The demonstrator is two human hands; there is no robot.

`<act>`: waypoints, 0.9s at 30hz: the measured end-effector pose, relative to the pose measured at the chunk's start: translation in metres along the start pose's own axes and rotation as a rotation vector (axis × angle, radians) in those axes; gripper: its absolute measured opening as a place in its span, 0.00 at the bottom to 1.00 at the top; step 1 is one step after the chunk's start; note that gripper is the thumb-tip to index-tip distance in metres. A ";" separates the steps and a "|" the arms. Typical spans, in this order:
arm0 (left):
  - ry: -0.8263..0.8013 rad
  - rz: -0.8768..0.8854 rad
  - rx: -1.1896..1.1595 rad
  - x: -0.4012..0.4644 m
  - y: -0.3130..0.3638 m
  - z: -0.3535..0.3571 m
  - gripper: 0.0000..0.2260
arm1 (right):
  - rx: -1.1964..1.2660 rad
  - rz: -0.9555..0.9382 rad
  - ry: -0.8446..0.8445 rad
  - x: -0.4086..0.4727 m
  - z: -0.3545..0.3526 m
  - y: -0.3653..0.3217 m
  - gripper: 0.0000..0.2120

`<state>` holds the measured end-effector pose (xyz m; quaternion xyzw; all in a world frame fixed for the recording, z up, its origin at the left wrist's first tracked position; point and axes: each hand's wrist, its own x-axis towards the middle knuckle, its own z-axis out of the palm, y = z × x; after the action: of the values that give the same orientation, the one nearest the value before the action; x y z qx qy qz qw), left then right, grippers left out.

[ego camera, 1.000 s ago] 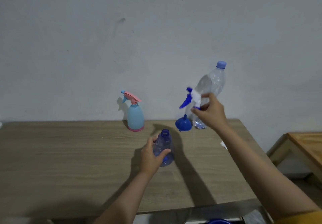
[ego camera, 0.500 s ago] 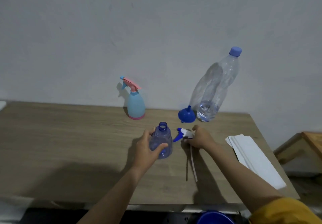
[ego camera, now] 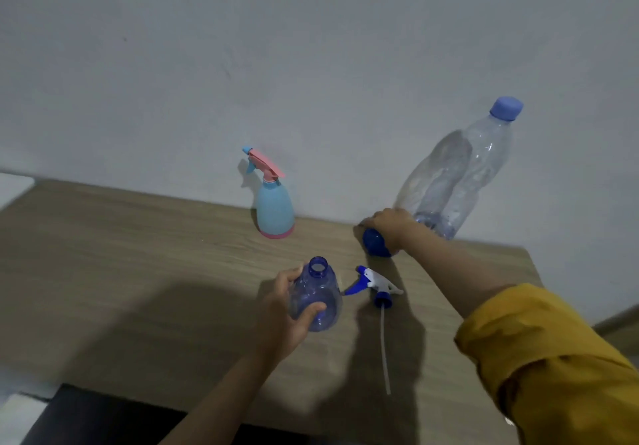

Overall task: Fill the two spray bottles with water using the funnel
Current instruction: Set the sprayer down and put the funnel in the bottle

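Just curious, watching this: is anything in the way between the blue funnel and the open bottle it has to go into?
Nothing visible blocks it. The right hand rests on the funnel; the left hand holds the open bottle, its neck uncovered. The spray head lies on the table just right of that bottle, below a lifted path.

A wooden table (ego camera: 138, 271) with a pale grain stands against a plain grey-white wall (ego camera: 311, 64) marked by a few small dark specks. At the far right, a sliver of other wooden furniture (ego camera: 619, 323) shows.
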<state>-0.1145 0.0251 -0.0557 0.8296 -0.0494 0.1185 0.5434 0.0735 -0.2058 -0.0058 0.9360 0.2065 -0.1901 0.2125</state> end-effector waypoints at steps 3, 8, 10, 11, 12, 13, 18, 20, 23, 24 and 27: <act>0.019 0.070 0.006 0.000 -0.002 0.002 0.29 | -0.103 -0.037 0.002 0.012 0.001 0.000 0.43; -0.015 0.014 -0.022 0.001 -0.003 0.003 0.31 | 0.086 -0.063 0.169 -0.008 -0.011 0.003 0.42; -0.021 -0.002 -0.030 0.001 -0.002 0.003 0.30 | 0.415 -0.093 0.292 -0.028 -0.019 0.002 0.40; -0.018 -0.007 -0.032 0.000 0.000 0.002 0.30 | 0.598 -0.124 0.357 -0.040 -0.024 -0.001 0.38; -0.012 -0.011 -0.027 0.000 0.003 0.001 0.29 | 0.760 -0.154 0.432 -0.054 -0.029 -0.006 0.36; -0.007 -0.020 -0.023 -0.001 0.006 -0.001 0.29 | 0.898 -0.168 0.512 -0.067 -0.036 -0.012 0.34; -0.078 -0.097 -0.020 -0.002 0.025 -0.013 0.24 | 1.412 -0.107 0.805 -0.128 -0.061 -0.057 0.27; -0.095 -0.102 -0.033 -0.002 0.029 -0.016 0.23 | 1.522 -0.104 0.828 -0.141 -0.064 -0.073 0.25; -0.108 -0.089 -0.040 -0.003 0.033 -0.018 0.21 | 1.573 -0.079 0.825 -0.151 -0.062 -0.094 0.27; -0.112 -0.084 -0.041 -0.003 0.033 -0.019 0.20 | 1.562 -0.060 0.820 -0.153 -0.059 -0.098 0.27; -0.122 -0.091 -0.038 -0.002 0.033 -0.020 0.20 | 1.500 0.010 0.799 -0.156 -0.051 -0.109 0.27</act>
<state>-0.1267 0.0301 -0.0193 0.8261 -0.0471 0.0420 0.5600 -0.0952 -0.1389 0.0712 0.8269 0.0813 0.0689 -0.5522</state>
